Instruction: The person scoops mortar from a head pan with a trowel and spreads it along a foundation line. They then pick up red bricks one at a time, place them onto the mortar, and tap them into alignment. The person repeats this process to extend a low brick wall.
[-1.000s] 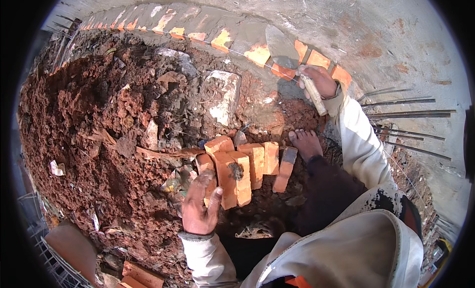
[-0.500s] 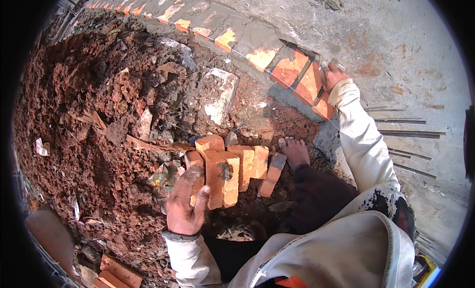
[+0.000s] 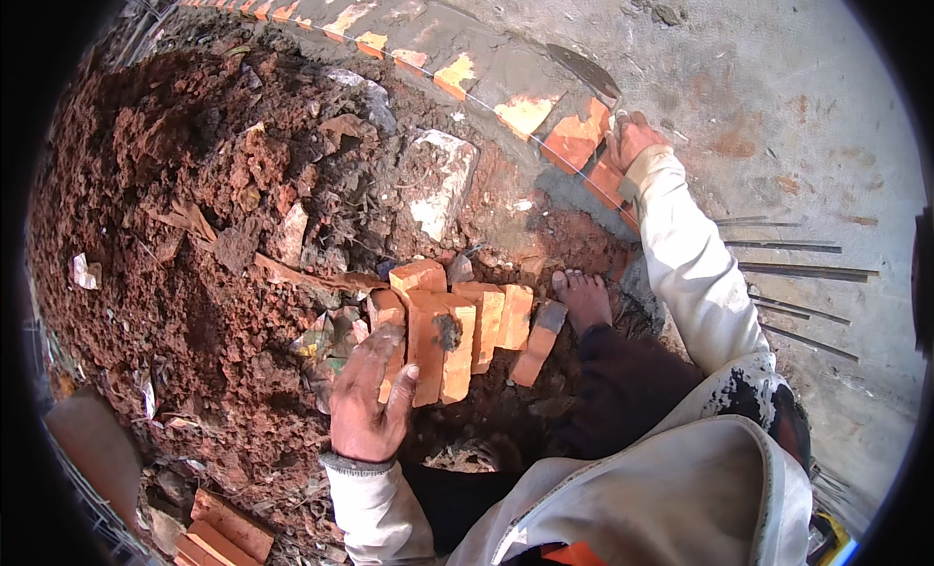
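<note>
My right hand (image 3: 637, 138) is closed round a trowel, whose thin dark blade (image 3: 584, 70) lies over grey mortar at the far end of a row of laid bricks. Just left of that hand is an orange brick (image 3: 576, 136) in the row, and another laid brick (image 3: 605, 180) is partly covered by the hand and sleeve. My left hand (image 3: 368, 405) has its fingers and thumb about the leftmost brick (image 3: 386, 311) of a loose group. More orange bricks (image 3: 425, 347) stand on edge beside it, one bearing a dark mortar smear.
A taut string (image 3: 477, 101) runs along the brick row. Reddish soil (image 3: 175, 206) is heaped at left. Thin steel bars (image 3: 798, 270) stick out over the concrete (image 3: 778, 89) at right. My bare foot (image 3: 584, 298) is beside the bricks; more bricks (image 3: 229, 532) lie at lower left.
My right hand and the trowel have shifted slightly left and away from me, and more of the blade shows beyond the bricks. My left hand stays at the same brick.
</note>
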{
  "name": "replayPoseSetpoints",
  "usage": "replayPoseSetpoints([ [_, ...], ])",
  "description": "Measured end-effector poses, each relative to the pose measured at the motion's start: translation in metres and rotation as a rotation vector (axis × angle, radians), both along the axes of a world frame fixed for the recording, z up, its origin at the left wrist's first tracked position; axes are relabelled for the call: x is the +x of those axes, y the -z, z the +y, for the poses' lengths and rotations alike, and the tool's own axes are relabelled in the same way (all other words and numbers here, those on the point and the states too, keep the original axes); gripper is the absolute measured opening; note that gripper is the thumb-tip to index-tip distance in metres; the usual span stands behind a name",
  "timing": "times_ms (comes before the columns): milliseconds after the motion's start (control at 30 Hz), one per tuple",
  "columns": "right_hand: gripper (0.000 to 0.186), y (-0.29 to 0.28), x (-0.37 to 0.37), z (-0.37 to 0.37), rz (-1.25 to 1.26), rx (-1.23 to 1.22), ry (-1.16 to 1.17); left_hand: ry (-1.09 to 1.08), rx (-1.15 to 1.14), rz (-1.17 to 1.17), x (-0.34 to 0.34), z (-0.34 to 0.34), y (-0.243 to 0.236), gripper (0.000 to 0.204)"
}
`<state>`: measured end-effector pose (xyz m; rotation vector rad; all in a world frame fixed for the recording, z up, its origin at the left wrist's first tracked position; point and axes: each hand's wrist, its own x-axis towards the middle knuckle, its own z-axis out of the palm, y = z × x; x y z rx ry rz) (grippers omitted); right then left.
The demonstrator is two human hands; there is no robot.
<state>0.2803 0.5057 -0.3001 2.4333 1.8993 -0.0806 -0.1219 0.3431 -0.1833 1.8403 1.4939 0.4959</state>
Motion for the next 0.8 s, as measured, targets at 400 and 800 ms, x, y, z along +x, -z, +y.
replayPoseSetpoints([
  [400, 0.029, 0.004, -0.009, 0.009, -0.029, -0.125, -0.014, -0.023, -0.007, -0.012, 0.006, 0.004, 0.005, 0.030],
  [800, 0.035, 0.013, 0.006, 0.006, -0.062, -0.143, 0.033, -0.053, -0.052, -0.005, 0.003, 0.004, 0.006, 0.030],
])
